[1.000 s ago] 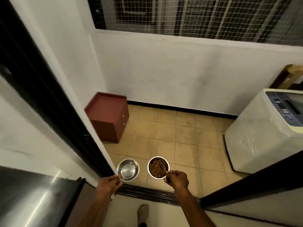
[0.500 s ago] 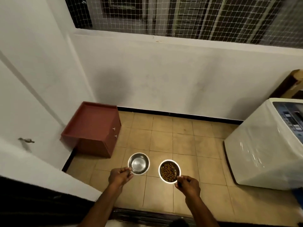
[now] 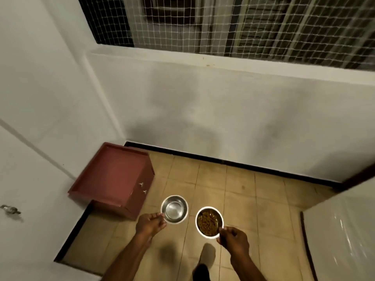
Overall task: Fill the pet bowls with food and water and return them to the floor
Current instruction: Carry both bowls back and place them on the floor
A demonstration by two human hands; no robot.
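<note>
I hold two steel pet bowls out in front of me, above the tiled floor (image 3: 239, 191). My left hand (image 3: 150, 223) pinches the near rim of the water bowl (image 3: 175, 209), whose shiny inside shows clear liquid. My right hand (image 3: 233, 240) grips the near rim of the food bowl (image 3: 209, 222), which is filled with brown kibble. Both bowls are level and a short gap apart.
A low red-brown cabinet (image 3: 113, 177) stands in the left corner against the wall. A white washing machine (image 3: 343, 236) fills the right side. A waist-high white wall with netting (image 3: 243, 23) above it closes the far end. My foot (image 3: 206, 258) is on the tiles below the bowls.
I have stepped through the doorway onto the balcony, carrying both bowls. The dark door frame has left the view, and the cabinet and far wall are closer.
</note>
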